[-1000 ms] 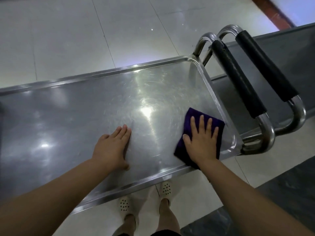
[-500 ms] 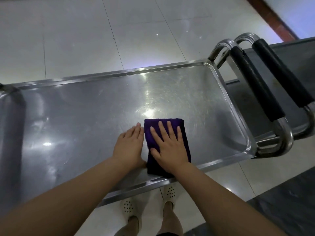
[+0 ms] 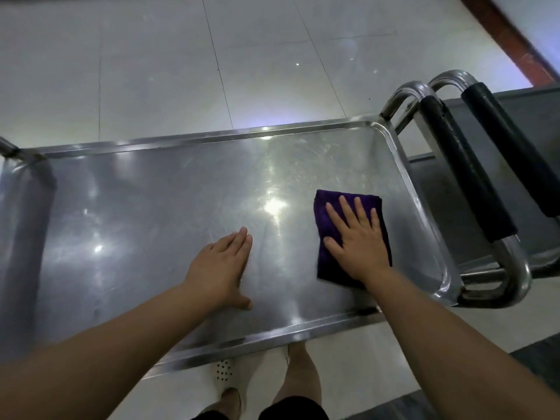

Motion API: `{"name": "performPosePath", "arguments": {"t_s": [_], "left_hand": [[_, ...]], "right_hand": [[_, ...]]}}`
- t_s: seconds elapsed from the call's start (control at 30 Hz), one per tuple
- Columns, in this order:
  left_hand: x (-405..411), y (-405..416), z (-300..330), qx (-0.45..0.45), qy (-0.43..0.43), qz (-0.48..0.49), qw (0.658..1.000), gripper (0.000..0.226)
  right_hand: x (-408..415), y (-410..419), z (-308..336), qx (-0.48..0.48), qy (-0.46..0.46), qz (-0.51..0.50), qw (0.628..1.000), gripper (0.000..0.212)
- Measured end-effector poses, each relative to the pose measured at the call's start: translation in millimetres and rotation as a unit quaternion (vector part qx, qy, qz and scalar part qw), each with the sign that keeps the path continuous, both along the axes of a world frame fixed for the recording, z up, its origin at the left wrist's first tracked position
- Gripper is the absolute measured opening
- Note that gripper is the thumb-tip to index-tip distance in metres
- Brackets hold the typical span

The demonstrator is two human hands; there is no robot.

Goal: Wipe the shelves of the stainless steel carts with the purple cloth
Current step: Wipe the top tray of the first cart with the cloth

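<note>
Steel shelf [image 3: 169, 207] | purple cloth [image 3: 330, 213] long axis near-to-far | right hand [image 3: 359, 244] flat atop

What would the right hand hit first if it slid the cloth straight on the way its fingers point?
Probably the cart shelf's raised far rim. The right hand, flat on the purple cloth, points away from the person, slightly left, over bare steel. Nothing else lies in that line.

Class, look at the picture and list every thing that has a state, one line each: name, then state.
purple cloth: folded, flat on the shelf, pressed by the right hand.
right hand: open, fingers spread on the cloth.
left hand: open, flat on bare steel, apart from the cloth.
top shelf: shiny, with faint scuffs.
cart handles: two, side by side, with black grips.
</note>
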State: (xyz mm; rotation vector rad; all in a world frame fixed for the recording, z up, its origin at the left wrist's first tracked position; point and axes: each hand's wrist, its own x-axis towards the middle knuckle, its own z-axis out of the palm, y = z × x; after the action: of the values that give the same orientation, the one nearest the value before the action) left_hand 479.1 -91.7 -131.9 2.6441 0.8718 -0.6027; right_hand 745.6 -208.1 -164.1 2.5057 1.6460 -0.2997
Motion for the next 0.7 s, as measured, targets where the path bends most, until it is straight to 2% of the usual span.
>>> {"name": "performPosePath", "arguments": {"t_s": [0.2,0.37,0.5,0.6,0.7], "left_hand": [[6.0,-0.1,5.9,-0.016,0.007,0.012,1.0,0.124],[26.2,35.7,16.8,-0.011,-0.05,0.06,0.997,0.097],[31.9,69.0,10.2,0.017,0.002,0.084,0.996,0.113],[31.1,72.0,2.0,0.016,0.003,0.08,0.997,0.115],[29.5,72.6,-0.8,0.013,-0.01,0.086,0.996,0.117]], "right_hand": [[84.6,-6.7,11.2,-0.02,-0.013,-0.053,0.998,0.071],[97.5,-4.3,14.9,-0.019,-0.042,-0.062,0.997,0.068],[83.0,4.1,13.4,-0.027,-0.038,-0.101,0.994,0.067],[61.9,19.3,10.7,-0.021,-0.027,-0.154,0.987,0.07],[30.7,38.1,5.4,-0.008,-0.019,-0.133,0.991,0.071]]}}
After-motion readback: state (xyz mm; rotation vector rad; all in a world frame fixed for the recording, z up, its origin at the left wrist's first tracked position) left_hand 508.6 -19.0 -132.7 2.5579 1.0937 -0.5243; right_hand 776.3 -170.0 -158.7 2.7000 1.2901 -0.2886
